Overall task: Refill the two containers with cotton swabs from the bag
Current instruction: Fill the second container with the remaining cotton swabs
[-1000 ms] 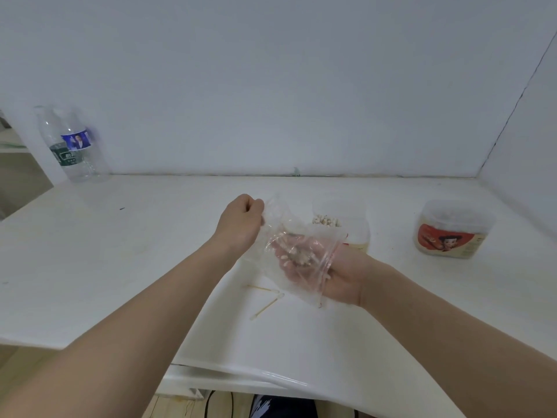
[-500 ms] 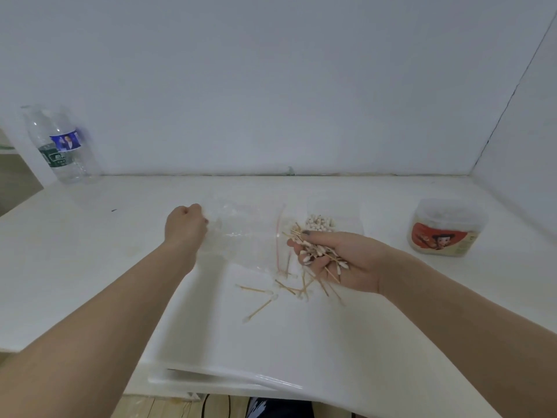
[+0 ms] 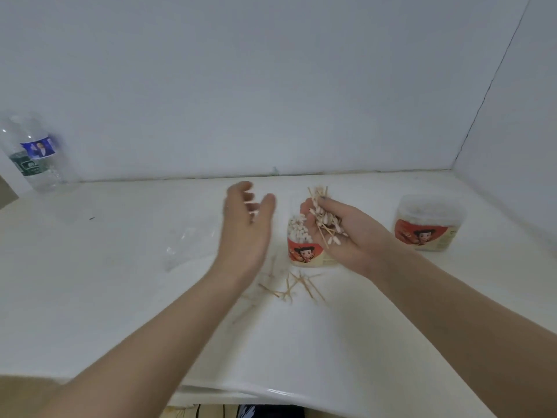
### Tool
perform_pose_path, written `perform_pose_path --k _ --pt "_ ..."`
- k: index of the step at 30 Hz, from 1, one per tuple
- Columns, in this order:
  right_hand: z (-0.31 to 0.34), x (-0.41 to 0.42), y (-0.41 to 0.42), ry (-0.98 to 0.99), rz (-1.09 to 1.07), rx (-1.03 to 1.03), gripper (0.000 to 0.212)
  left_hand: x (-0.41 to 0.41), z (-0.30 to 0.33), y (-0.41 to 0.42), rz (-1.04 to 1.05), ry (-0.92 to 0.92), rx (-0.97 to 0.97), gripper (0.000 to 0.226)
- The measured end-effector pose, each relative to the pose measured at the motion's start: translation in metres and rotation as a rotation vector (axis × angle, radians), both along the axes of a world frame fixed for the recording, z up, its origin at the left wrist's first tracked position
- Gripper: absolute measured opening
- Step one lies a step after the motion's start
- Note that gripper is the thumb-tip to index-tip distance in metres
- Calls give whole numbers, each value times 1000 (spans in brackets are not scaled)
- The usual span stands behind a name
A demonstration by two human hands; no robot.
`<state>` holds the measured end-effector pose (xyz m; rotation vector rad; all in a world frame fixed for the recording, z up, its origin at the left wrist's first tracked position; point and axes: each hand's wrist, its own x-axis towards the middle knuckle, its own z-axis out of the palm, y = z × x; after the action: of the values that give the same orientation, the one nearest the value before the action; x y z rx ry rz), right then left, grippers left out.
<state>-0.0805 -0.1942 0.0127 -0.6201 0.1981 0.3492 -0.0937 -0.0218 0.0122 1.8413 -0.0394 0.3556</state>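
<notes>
White worktop (image 3: 105, 297) against a white wall. Clear plastic bag (image 3: 188, 245) lies flat and crumpled on the worktop, left of the left hand, apart from both hands.

Two round clear containers with red cartoon labels. Right container (image 3: 428, 223) stands near the right wall, lidded, swabs faintly visible inside. Centre container (image 3: 303, 241) stands between the hands, open at the top, packed with upright white-tipped cotton swabs; partly hidden by the right hand.

Left hand (image 3: 245, 229): held above the worktop, fingers loosely spread and slightly curved, thumb apart, holding nothing; blurred. Forearm reaches in from lower left.

Right hand (image 3: 346, 236): palm up, cupped, fingers curled round a bunch of cotton swabs (image 3: 324, 217), wooden sticks pointing in mixed directions. It sits just beside and over the centre container's right side. Forearm enters from lower right.

Loose swabs (image 3: 289, 286) lie scattered on the worktop in front of the centre container.

Plastic water bottle (image 3: 33, 158) at far left by the wall.
</notes>
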Motion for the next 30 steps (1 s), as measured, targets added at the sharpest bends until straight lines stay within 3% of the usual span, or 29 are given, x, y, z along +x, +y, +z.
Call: perform_pose_path --k 5,8,10,13,15,21,25,30 --pt "4 1 -4 -85 -54 41 17 -7 17 -63 -250 488 -507 56" --pt "3 -1 -8 -176 -30 -53 20 -6 21 -76 -346 569 -734 57" --pt "2 -2 -10 -232 -46 -236 29 -2 22 -81 -344 578 -758 62" --pt "2 -4 -9 -333 -101 -672 23 5 22 -85 -334 565 -766 64" --pt "2 -5 -7 -355 -166 -848 21 8 21 -90 -316 549 -800 61" --pt "-1 1 -3 -338 -371 -891 19 12 24 -104 -313 606 -912 54" --pt "-1 6 0 -318 -405 -793 26 15 27 -111 -364 571 -918 51" --pt "1 14 1 -326 -437 -696 27 18 25 -116 -273 531 -958 46"
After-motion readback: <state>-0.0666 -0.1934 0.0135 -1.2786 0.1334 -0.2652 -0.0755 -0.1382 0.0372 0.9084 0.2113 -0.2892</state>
